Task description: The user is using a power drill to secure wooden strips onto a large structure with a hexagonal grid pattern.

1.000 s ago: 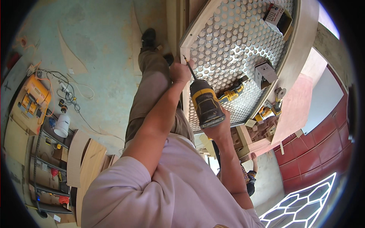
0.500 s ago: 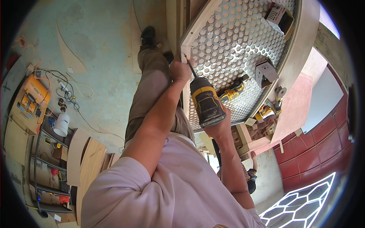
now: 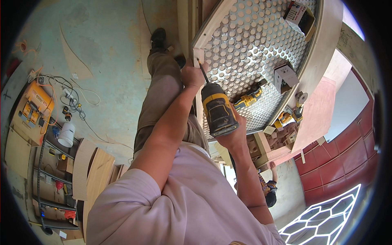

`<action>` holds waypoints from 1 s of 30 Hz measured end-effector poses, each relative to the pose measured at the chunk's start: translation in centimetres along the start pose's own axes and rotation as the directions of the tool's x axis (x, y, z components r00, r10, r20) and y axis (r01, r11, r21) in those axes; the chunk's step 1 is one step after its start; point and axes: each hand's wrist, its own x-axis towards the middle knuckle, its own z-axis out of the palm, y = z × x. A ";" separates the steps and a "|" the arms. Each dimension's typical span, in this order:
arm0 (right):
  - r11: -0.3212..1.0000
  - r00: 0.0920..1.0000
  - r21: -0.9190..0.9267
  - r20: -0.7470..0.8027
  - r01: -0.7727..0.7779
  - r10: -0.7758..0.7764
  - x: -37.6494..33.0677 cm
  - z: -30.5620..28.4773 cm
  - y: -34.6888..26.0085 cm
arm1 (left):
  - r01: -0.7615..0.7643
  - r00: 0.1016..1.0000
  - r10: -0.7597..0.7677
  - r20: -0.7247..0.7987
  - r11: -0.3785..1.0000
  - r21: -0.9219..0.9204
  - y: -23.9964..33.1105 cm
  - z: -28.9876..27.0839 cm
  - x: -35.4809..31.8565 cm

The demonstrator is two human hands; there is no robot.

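A curved wooden frame (image 3: 212, 28) with a perforated panel (image 3: 253, 61) lay just beyond the fingers. The right hand (image 3: 232, 136) gripped a yellow-and-black drill (image 3: 218, 112), its bit (image 3: 203, 72) running up beside the left hand (image 3: 194, 75), whose fingers were closed on a small wooden block (image 3: 198, 55) against the frame.

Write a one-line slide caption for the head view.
Right hand drives a yellow-and-black cordless drill at a small pale wooden block steadied by the left hand on a perforated round panel.
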 end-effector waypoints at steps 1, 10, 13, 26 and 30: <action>1.000 1.000 0.001 0.001 0.001 -0.001 0.0 -0.1 -0.1 | -0.001 1.000 0.001 0.000 1.000 0.011 0.0 0.0 0.0; 0.996 0.994 -0.052 0.077 -0.069 0.073 -0.1 -0.3 -1.3 | 0.042 0.997 -0.040 0.072 0.999 -0.025 0.2 -0.7 -0.1; 0.999 0.997 -0.035 0.068 -0.039 0.041 0.1 -0.1 -1.3 | 0.096 0.990 -0.095 0.102 0.995 -0.010 0.3 -0.7 0.0; 0.999 0.999 -0.012 0.029 0.035 -0.035 1.6 -0.1 0.2 | 0.103 0.990 -0.106 0.090 0.994 0.035 0.1 -0.5 0.3; 1.000 0.999 0.024 0.040 -0.015 0.014 1.4 -0.2 0.4 | 0.125 0.984 -0.126 0.128 0.992 0.020 0.5 -0.8 0.0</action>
